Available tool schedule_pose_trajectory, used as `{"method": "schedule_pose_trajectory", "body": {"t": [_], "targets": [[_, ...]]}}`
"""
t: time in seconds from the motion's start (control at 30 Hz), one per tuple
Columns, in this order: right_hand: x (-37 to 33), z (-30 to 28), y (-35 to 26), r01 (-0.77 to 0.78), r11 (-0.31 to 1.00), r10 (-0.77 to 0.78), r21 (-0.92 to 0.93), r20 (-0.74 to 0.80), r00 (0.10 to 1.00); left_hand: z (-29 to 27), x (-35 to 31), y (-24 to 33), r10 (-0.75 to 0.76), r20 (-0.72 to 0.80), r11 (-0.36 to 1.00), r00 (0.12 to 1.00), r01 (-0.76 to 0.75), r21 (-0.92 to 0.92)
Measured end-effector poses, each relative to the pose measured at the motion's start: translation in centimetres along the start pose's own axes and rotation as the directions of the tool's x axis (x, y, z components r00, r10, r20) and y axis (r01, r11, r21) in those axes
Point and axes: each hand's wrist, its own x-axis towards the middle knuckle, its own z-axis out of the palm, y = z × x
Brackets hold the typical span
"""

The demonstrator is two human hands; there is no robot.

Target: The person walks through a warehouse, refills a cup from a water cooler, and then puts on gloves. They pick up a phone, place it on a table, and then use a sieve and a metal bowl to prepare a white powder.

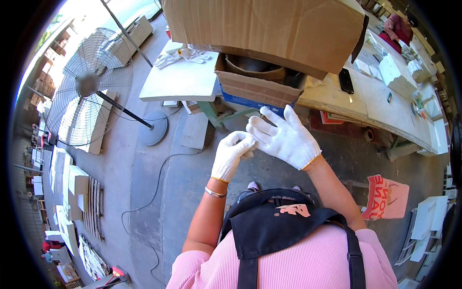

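The person's left hand (233, 153) and right hand (287, 137) meet in front of the body, above the grey concrete floor (183, 231). Each wears a white knitted glove; the right glove (299, 150), with a yellow-orange cuff edge, covers the right hand down to the wrist. The left hand's fingers are bent together, grasping the right glove at a finger along its left side. The right hand's other fingers are released, spread and pointing away from the body. A shiny metal bangle (215, 192) circles the left wrist, just below the glove.

Beyond the hands, loose white gloves (166, 59) lie on a white-topped desk (185, 83) with green legs. Just right of them is an open brown cardboard box (257, 87) with a blue lower part, and a large brown cardboard box (264, 29) overhangs it. On a long pale wooden desk (332, 98) to the right lie a flat black phone (345, 81) and a stack of white panels (395, 76); a person in dark red (399, 32) is at its far end. To the left, a large wire-caged fan (87, 84) stands on a round grey base (156, 133). A black apron (279, 229) covers part of the wearer's pink ribbed shirt (308, 267).
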Motion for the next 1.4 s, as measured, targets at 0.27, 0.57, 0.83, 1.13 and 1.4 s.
{"method": "schedule_pose_trajectory", "body": {"t": [0.27,0.57,0.83,1.13,1.4], "targets": [[-1.2,0.0,1.6,-0.065,0.986,0.089,-0.154,0.158,0.983,1.8,0.1,-1.7,-0.031,-0.020,0.999,0.999,0.030,-0.023],[-2.1,1.1,1.6,-0.252,0.967,0.251,0.027,0.036,0.967,3.4,1.0,-4.2,-0.089,-0.040,0.960,0.995,0.075,-0.271],[-2.3,7.1,2.3,-0.225,0.532,0.309,-0.816,-0.060,0.949,10.1,0.4,-2.2,-0.001,0.180,0.774,0.984,-0.113,0.623],[-3.6,8.5,4.4,-0.270,0.315,0.490,-0.910,-0.087,0.867,11.9,2.5,-3.2,0.100,0.229,0.888,0.968,-0.191,0.418],[-5.9,6.1,5.2,-0.480,0.864,0.498,-0.151,0.108,0.861,14.0,2.9,-2.9,0.031,0.379,0.922,0.925,-0.173,0.347]]}}
